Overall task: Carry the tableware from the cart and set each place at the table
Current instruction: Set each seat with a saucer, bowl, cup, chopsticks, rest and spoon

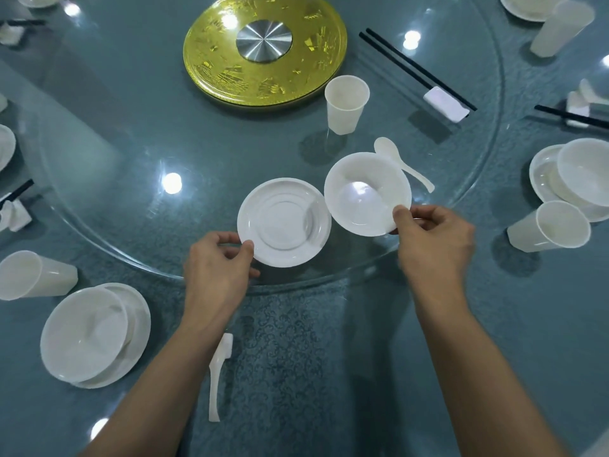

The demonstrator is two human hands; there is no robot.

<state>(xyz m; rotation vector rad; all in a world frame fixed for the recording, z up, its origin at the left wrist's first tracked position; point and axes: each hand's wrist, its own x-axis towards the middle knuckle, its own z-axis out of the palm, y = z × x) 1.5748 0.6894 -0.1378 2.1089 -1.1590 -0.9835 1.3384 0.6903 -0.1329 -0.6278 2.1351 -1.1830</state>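
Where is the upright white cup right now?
In the head view, the upright cup stands right of centre, by the lower right edge of the gold disc, beyond the spoon and the bowl in the right hand.

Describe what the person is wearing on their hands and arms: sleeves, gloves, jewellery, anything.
Nothing is worn that shows. The left hand and right hand are bare, with no gloves and no visible rings. The left forearm and right forearm are uncovered down to the frame's bottom edge: no sleeve, watch or bracelet in view. The right hand is slightly blurred.
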